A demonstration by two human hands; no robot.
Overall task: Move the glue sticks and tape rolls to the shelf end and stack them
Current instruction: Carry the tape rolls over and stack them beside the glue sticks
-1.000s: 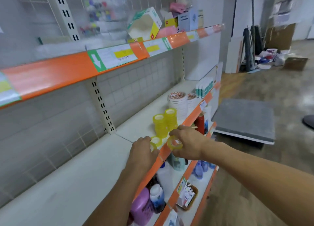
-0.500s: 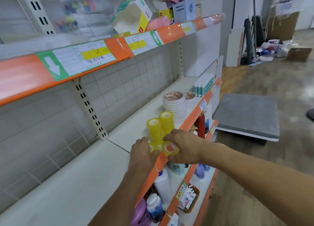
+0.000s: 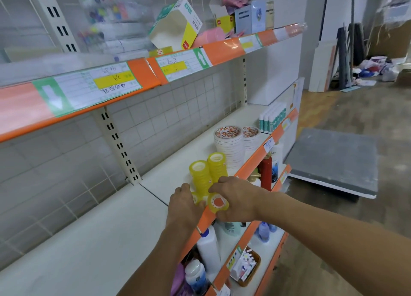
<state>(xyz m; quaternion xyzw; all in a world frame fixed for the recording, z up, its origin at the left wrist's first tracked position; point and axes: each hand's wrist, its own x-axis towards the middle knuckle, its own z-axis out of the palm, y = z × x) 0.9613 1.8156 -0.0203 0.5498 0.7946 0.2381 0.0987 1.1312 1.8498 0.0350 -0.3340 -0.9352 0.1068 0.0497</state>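
We are pinching a small yellow clear-tape roll (image 3: 218, 204) in the curled right hand (image 3: 236, 199) at the white shelf's orange front edge (image 3: 253, 160). The left hand (image 3: 183, 203) is curling around another yellow roll (image 3: 196, 198) (largely hidden), just before two upright yellow-roll stacks (image 3: 208, 171).

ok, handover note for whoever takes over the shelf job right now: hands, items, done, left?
Right hand grips a yellow tape roll at the shelf's front edge.
Left hand grips another small yellow roll beside it.
Done: two yellow tape stacks, two white tape stacks, glue sticks lined up at the far end.
Left: stack the two held rolls on the yellow stacks.
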